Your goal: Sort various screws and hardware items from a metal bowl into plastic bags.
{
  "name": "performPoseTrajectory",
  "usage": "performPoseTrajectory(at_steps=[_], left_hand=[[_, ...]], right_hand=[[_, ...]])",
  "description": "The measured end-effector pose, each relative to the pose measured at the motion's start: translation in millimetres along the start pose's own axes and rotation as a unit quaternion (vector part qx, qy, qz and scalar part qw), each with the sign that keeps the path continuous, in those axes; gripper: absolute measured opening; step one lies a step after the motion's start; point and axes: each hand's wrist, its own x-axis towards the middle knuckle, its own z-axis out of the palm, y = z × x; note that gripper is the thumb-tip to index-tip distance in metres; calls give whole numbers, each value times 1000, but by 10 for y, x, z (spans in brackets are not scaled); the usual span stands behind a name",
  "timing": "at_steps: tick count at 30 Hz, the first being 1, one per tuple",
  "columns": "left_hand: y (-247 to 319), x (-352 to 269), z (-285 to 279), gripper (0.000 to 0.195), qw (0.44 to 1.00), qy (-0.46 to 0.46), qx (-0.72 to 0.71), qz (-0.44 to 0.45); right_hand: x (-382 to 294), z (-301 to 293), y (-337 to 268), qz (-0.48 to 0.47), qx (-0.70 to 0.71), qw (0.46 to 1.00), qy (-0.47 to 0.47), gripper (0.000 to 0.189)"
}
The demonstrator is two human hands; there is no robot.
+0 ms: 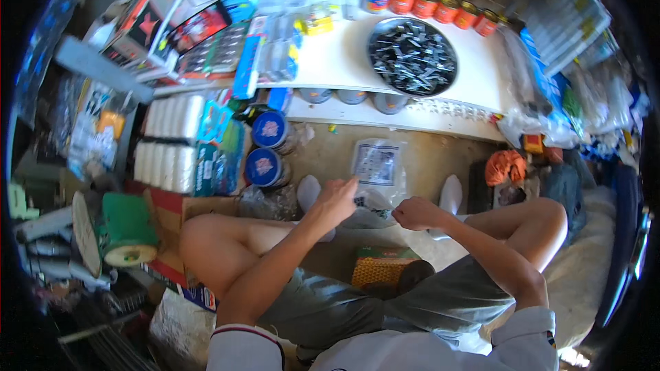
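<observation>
A clear plastic bag [368, 216] stretches between my two hands, above the floor and between my legs. My left hand [337, 201] is at its left edge, with fingers bent together on the film. My right hand [416, 214] is closed on the bag's right edge. Just beyond, a clear plastic piece with a printed panel [379, 162] adjoins the bag; whether the two are one bag I cannot tell. On the white shelf [335, 59] ahead stands a round metal bowl [412, 56] full of small dark metal pieces.
Two blue-lidded jars [269, 130] stand left of my feet, beside packs of white rolls [172, 118]. Orange-labelled cans [446, 7] line the shelf's back. A honeycomb-patterned box [384, 268] is between my thighs. A green spool [126, 229] is at left, an orange plastic bag [505, 167] at right.
</observation>
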Motion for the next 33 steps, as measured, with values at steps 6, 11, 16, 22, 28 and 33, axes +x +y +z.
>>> performPoseTrajectory(at_steps=[6,11,16,22,28,33], left_hand=[[259,171,-170,37,999,-23,-31,36],[612,516,-236,34,983,118,-110,88],[1213,822,-529,43,942,174,-270,102],[1723,782,-885,37,879,179,-431,99],[1941,785,-1096,31,851,161,-479,142],[1962,817,-1197,22,841,119,-506,150]], right_hand=[[-491,-239,157,28,148,987,49,44],[-964,-608,228,87,266,957,72,47],[-1552,-1113,347,60,472,858,191,42],[-2159,-1821,284,-9,539,756,372,43],[-1999,-2681,412,-155,507,682,504,40],[-1756,-3135,770,-237,564,580,537,35]])
